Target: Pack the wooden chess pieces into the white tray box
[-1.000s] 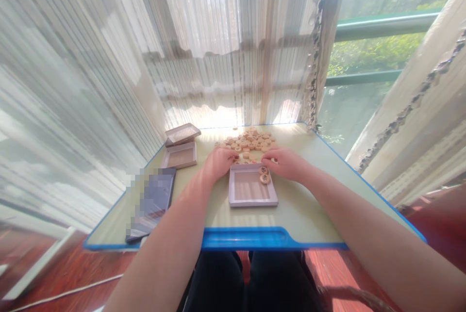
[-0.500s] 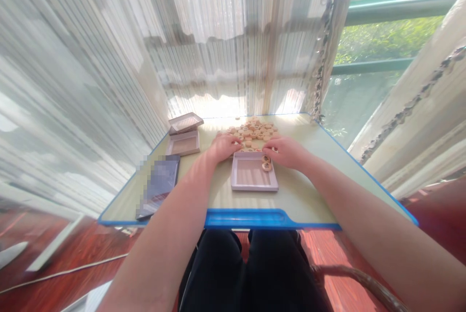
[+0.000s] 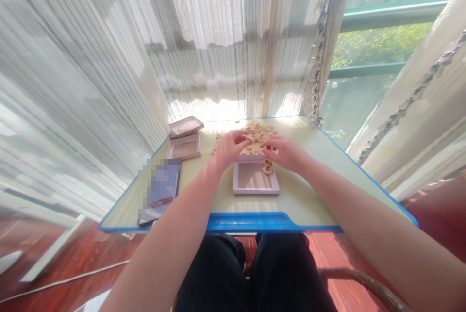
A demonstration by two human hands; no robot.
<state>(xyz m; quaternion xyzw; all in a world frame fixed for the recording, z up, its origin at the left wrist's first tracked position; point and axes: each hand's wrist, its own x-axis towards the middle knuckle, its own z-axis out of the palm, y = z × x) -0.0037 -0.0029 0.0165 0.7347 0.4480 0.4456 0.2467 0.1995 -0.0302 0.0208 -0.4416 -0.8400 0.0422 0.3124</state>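
A pile of round wooden game pieces (image 3: 260, 133) lies at the far middle of the pale green table (image 3: 309, 205). In front of it sits a shallow white tray (image 3: 255, 188) holding two pieces (image 3: 267, 166) at its far right corner. My left hand (image 3: 229, 149) is raised just left of the tray's far edge, fingers curled in a pinch over the pile; what it holds is too small to make out. My right hand (image 3: 286, 152) rests at the tray's far right corner, fingers bent toward the pieces.
Two more shallow trays (image 3: 184, 144) stand at the far left of the table, one propped on the other. A dark flat booklet (image 3: 160, 190) lies at the near left. Curtains and a window close in behind. The blue table rim (image 3: 247, 222) faces my legs.
My left hand has lifted off the table and curled over the near edge of the pile. My right hand stays by the tray's far right corner. The view shifted slightly.
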